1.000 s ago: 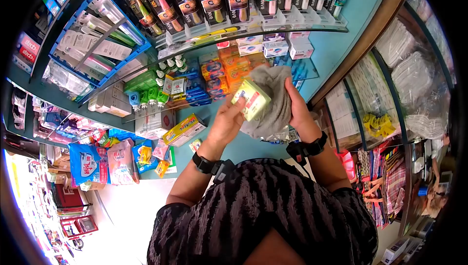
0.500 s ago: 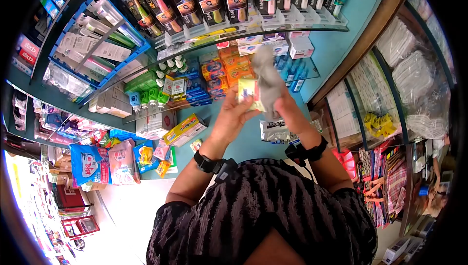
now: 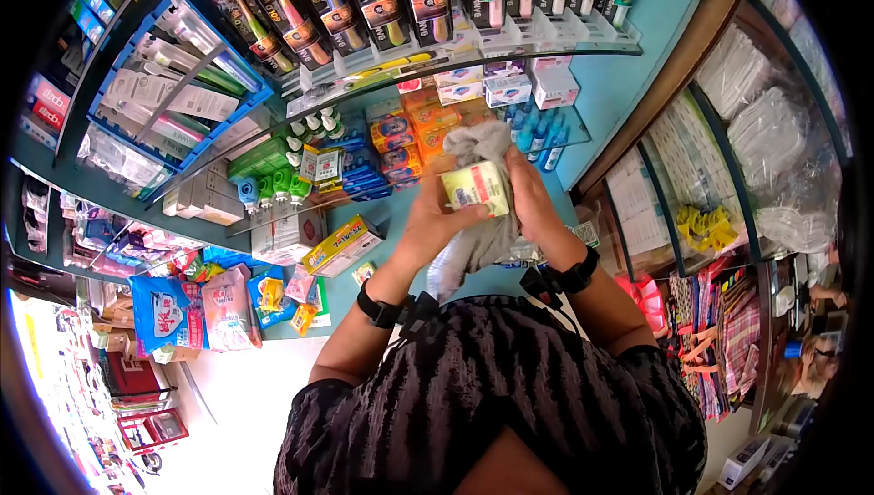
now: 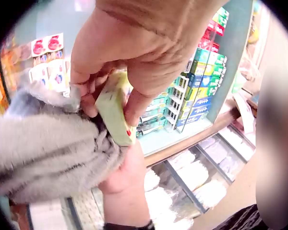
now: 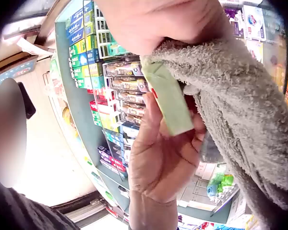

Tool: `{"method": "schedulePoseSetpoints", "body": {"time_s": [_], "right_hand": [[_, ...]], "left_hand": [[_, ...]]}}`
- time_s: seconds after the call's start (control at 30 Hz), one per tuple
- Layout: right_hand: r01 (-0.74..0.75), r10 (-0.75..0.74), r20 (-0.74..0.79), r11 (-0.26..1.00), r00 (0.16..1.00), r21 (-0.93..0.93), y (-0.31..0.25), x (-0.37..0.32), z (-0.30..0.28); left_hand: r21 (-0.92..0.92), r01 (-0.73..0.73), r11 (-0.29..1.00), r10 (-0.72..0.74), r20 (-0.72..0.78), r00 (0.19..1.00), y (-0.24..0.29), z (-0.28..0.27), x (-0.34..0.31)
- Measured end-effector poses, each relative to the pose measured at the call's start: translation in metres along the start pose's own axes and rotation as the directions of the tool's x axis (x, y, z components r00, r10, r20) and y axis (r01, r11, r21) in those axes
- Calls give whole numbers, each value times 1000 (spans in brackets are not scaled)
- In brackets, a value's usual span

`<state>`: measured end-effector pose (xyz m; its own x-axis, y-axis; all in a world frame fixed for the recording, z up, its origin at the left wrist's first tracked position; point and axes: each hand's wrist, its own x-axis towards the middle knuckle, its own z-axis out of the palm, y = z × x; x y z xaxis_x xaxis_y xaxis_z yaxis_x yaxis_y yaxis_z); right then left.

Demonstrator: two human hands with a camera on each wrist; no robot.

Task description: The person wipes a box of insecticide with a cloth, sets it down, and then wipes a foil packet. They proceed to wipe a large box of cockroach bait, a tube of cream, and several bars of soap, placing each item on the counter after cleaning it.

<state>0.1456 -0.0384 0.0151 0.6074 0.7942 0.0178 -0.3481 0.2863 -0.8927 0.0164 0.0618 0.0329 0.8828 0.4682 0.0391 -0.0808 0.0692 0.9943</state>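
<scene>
My left hand (image 3: 437, 224) pinches a pale yellow-green wrapped soap bar (image 3: 476, 189) between thumb and fingers. A fluffy grey towel (image 3: 478, 137) hangs bunched behind the bar, gripped at its right side by my right hand (image 3: 537, 204). In the left wrist view the soap bar (image 4: 113, 111) stands on edge between thumb and fingers, right beside the towel (image 4: 53, 151). From the right wrist, the towel (image 5: 245, 103) drapes down from my right hand (image 5: 168, 21) and overlaps the far side of the bar (image 5: 172, 101).
A glass shelf edge (image 3: 382, 81) with packaged toothbrushes (image 3: 378, 3) runs above my hands. Orange packs (image 3: 398, 135), green bottles (image 3: 273, 187) and blue bottles (image 3: 551, 144) stand behind. To the left lie a yellow box (image 3: 342, 246) and detergent bags (image 3: 170, 311); stocked drawers (image 3: 701, 194) line the right.
The towel swung up into a narrow upright bunch, then came down spread behind the soap bar. Both hands keep their holds. The bar has turned and now overlaps the towel.
</scene>
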Motion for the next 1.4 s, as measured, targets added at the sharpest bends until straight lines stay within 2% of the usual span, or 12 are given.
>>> {"method": "schedulePoseSetpoints", "body": {"time_s": [0.07, 0.17, 0.2, 0.3, 0.37, 0.43, 0.63, 0.83, 1.03, 1.07, 1.23, 1.4], "right_hand": [[62, -52, 62, 983, 997, -172, -9, -3, 2], [100, -73, 119, 965, 990, -244, -15, -6, 3], [105, -74, 133, 965, 988, -239, -15, -6, 3], [21, -32, 87, 991, 996, 132, -16, -6, 4], [190, -183, 103, 980, 978, -57, -24, -9, 11], [446, -418, 160, 802, 894, -397, -18, -13, 22], [317, -303, 95, 892, 948, -322, -7, -9, 12], [328, -316, 95, 869, 944, -371, -1, -15, 18], [487, -448, 227, 639, 865, -595, 4, -15, 19], [519, -476, 260, 567, 840, -639, 5, -14, 17], [514, -405, 326, 567, 854, -644, -6, -21, 12], [504, -420, 287, 619, 861, -603, -7, -17, 14]], "left_hand": [[316, -59, 947, 77, -45, 996, 10, -5, -3], [517, 48, 854, -107, 84, 991, 5, -16, 0], [355, 73, 932, -98, 54, 994, -1, -16, -1], [-62, 101, 993, -104, -37, 994, -9, -11, -1], [-190, 112, 975, -131, -93, 987, -5, -9, -1], [-255, 86, 963, -94, -19, 995, -7, -1, -2], [-543, 248, 802, -177, 179, 968, -5, 4, -2], [-282, 10, 959, -56, -157, 986, -9, 13, -2], [-389, 86, 917, -161, -164, 973, -11, 7, 1], [-462, 101, 881, -173, -117, 978, -12, 5, 2], [-642, 216, 735, -174, 129, 976, -20, -11, 5], [-258, 179, 950, -162, 84, 983, -19, -8, -1]]}}
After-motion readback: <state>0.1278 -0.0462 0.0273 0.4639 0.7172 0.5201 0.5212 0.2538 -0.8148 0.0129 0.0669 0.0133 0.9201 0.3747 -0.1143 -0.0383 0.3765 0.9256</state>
